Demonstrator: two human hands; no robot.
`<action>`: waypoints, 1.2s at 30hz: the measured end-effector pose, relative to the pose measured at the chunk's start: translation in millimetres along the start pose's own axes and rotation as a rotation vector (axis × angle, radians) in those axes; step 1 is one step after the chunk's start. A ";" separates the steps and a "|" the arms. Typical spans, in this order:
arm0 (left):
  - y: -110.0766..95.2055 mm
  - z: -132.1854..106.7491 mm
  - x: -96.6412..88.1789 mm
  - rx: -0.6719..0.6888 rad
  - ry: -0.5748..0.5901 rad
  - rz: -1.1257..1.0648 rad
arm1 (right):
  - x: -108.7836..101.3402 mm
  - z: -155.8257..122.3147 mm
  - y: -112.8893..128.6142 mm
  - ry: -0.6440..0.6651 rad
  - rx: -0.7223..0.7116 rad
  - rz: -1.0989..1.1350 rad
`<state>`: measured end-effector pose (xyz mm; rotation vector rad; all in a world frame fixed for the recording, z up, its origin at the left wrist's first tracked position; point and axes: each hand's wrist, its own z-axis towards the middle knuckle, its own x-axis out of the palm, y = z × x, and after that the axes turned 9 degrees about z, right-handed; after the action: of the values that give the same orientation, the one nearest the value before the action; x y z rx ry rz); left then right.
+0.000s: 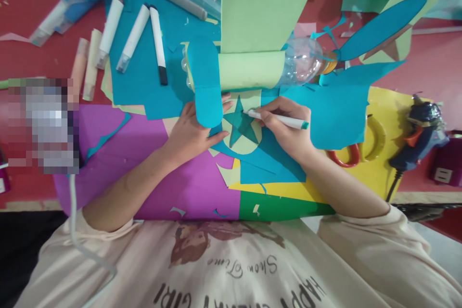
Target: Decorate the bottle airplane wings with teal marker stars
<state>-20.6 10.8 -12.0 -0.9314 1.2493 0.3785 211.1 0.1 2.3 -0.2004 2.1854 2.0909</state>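
Observation:
My right hand (pixel 288 130) grips a white marker with a teal cap (pixel 279 119), its tip touching a teal paper star (pixel 240 125) that lies on a pale green paper piece (pixel 249 143). My left hand (pixel 191 132) rests flat on the papers just left of the star, fingers stretched toward it, partly under a curled teal paper strip (pixel 205 84). A clear plastic bottle (pixel 303 60), wrapped in light green paper (pixel 252 70), lies just beyond the star.
Several markers and glue sticks (pixel 133 38) lie on teal paper at the upper left. A dark blue glue gun (pixel 420 130) and red-handled scissors (pixel 346 156) sit at the right on a yellow sheet (pixel 378 106). Purple (pixel 144 154) and green sheets (pixel 274 207) cover the near edge.

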 end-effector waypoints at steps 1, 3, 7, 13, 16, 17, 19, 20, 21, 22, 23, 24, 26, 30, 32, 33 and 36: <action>0.1 0.0 0.1 -0.003 0.002 -0.001 | 0.1 -0.3 0.2 -0.004 0.001 -0.008; 0.0 -0.3 0.2 -0.012 0.009 -0.006 | 0.2 -1.0 0.3 -0.027 -0.005 0.000; -0.5 -1.1 0.0 -0.007 -0.001 -0.017 | -0.1 -2.4 0.5 0.088 -0.025 0.043; 0.5 -1.2 1.1 -0.002 -0.008 0.005 | -0.2 -1.3 -0.4 0.258 -0.025 0.077; 1.1 -1.1 1.7 0.015 -0.020 -0.003 | 0.5 -0.3 -0.8 0.276 -0.016 0.068; 1.1 -1.1 1.7 0.016 -0.019 -0.003 | 0.8 0.1 -0.8 0.281 -0.016 0.064; 1.1 -1.2 1.7 0.016 -0.019 0.003 | 1.6 0.7 -0.8 0.285 -0.022 0.057; 1.1 -1.2 1.8 0.015 -0.022 0.008 | 1.8 1.0 -0.8 0.281 -0.028 0.055; 1.1 -1.2 1.8 0.010 -0.022 0.014 | 1.9 1.1 -0.9 0.273 -0.037 0.052; 1.2 -1.2 2.0 0.007 -0.019 0.020 | 1.8 1.0 -0.9 0.264 -0.048 0.049; 1.3 -1.1 2.3 0.004 -0.015 0.024 | 1.3 0.7 -0.8 0.255 -0.060 0.044; 1.5 -1.0 2.8 0.001 -0.012 0.026 | 0.6 0.1 -0.6 0.246 -0.077 0.037; 2.0 -0.6 3.8 -0.003 -0.006 0.025 | -1.8 -2.1 0.6 0.227 -0.147 0.026; 2.8 0.5 4.7 -0.011 -0.002 0.023 | -10.4 -6.4 7.4 0.125 -0.394 0.018; 3.1 1.0 4.2 -0.011 0.005 0.019 | -17.5 -4.4 12.6 -0.029 -0.521 0.004; 3.3 1.2 3.9 -0.007 0.005 0.012 | -22.0 -1.5 15.1 -0.119 -0.580 -0.033; 4.3 0.9 3.5 -0.002 -0.017 -0.018 | -38.9 14.6 19.8 -0.184 -0.641 -0.346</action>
<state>-22.0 13.3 -16.9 -0.9386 1.2250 0.3730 245.9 16.3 27.7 -0.3843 1.2168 2.3969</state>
